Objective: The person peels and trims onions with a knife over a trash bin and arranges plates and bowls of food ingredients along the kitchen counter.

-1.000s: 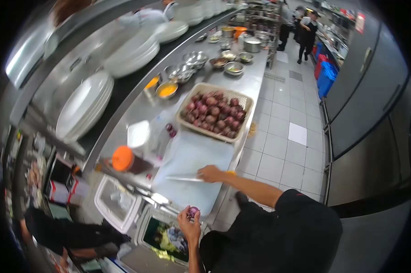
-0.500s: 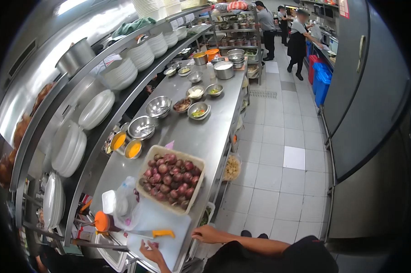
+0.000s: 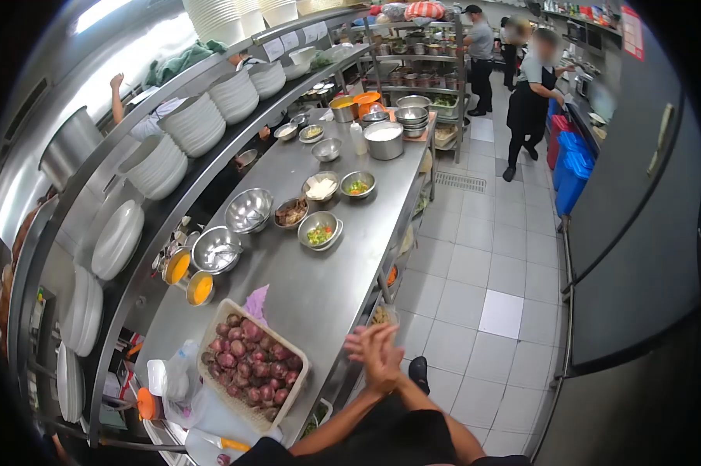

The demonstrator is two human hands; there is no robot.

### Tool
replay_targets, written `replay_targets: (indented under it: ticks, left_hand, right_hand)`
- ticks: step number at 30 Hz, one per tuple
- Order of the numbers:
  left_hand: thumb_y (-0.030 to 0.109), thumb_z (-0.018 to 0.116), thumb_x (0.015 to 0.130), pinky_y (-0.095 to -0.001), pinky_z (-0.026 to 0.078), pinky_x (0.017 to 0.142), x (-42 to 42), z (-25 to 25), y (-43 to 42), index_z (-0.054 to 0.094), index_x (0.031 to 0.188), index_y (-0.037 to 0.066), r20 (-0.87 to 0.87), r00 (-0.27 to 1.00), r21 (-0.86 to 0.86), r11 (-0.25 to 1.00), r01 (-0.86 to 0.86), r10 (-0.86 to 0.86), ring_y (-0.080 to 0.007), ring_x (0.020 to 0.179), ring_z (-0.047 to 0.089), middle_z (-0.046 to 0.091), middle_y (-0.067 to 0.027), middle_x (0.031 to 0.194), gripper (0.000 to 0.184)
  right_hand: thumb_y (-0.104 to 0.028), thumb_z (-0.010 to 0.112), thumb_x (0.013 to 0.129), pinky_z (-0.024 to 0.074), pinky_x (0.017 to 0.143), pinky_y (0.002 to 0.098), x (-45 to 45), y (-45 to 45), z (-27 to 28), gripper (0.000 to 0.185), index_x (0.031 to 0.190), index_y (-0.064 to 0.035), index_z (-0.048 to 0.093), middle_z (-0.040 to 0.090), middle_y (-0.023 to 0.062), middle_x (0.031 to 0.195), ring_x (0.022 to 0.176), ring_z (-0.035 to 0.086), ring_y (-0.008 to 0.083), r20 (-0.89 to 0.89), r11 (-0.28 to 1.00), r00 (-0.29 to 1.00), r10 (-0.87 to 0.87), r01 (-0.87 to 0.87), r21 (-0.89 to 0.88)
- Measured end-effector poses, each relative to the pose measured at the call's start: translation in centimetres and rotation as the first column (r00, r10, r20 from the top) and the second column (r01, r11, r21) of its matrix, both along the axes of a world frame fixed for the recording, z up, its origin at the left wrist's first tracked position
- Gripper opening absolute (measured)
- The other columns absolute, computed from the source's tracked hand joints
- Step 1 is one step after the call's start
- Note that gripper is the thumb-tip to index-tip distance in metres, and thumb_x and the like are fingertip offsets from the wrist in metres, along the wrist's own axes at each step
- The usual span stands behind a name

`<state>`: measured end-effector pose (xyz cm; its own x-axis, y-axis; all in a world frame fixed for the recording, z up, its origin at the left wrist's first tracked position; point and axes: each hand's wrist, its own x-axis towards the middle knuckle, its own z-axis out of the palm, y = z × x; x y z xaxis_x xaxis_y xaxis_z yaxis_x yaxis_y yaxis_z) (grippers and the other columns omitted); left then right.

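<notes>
I am pressing my hands (image 3: 381, 363) together beside the surface (image 3: 319, 264), fingers (image 3: 356, 342) partly spread and gripping nothing, best worked well clear of the knife (image 3: 232, 444) on the board (image 3: 221, 424) and the onions (image 3: 253, 363) filling the basket (image 3: 240, 409) on the surface.

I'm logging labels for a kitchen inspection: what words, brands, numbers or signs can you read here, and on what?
None can be read.
Red-and-white notice near the top of the grey door: too small and blurred.
White papers above the stacked dishes: too small to make out any words.
Basket, onions and knife: no legible text.
</notes>
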<state>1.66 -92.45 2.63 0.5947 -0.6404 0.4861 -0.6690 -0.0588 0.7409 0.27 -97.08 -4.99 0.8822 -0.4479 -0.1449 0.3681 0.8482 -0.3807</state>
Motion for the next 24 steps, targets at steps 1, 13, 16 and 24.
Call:
replay_targets:
  ticks: [1,13,16,24]
  left_hand:
    - [0.043,0.049,0.096,-0.0426,0.033,0.103,0.2,-0.1,-2.3,0.054,0.127,0.003,-0.094,0.993,-0.012,0.997,0.072,-0.073,-0.0297,0.119,0.044,0.045,-0.0170,0.127,0.051]
    - [0.061,0.031,0.096,-0.0478,0.019,0.113,8.7,2.6,-25.4,0.033,0.146,0.003,-0.259,0.941,-0.117,0.974,0.192,-0.216,-0.0358,0.138,0.028,0.026,-0.0211,0.150,0.077]
    - [0.060,0.029,0.097,-0.0458,0.021,0.112,12.6,1.7,-27.3,0.031,0.147,0.002,-0.347,0.928,-0.186,0.980,0.076,-0.138,-0.0342,0.137,0.031,0.029,-0.0199,0.150,0.076]
    - [0.031,0.054,0.098,-0.0301,0.042,0.094,20.0,5.7,-27.6,0.055,0.124,0.004,-0.626,0.646,-0.277,0.650,-0.707,0.436,-0.0164,0.107,0.057,0.061,-0.0079,0.116,0.037]
  right_hand:
    - [-0.048,0.043,0.099,0.0491,0.090,0.0364,-0.3,-2.7,0.1,0.056,0.134,-0.0041,0.043,0.057,0.0162,0.123,0.110,0.059,0.0263,0.050,1.000,0.998,-0.026,0.026,-0.008]
    - [-0.049,0.046,0.098,0.0483,0.094,0.0412,8.4,-24.5,0.7,0.064,0.144,-0.0073,0.031,0.051,0.0207,0.134,0.117,0.056,0.0344,0.319,0.993,0.943,0.090,-0.062,-0.097]
    - [-0.056,0.039,0.096,0.0458,0.096,0.0387,11.8,-27.3,1.0,0.074,0.148,-0.0070,0.022,0.048,0.0201,0.137,0.123,0.052,0.0323,-0.104,0.898,0.947,0.303,-0.320,-0.302]
    - [-0.014,0.060,0.094,0.0532,0.077,0.0290,35.1,-45.5,17.2,0.041,0.130,-0.0047,0.043,0.061,0.0083,0.111,0.095,0.064,0.0164,0.068,0.569,0.966,0.250,-0.089,-0.818]
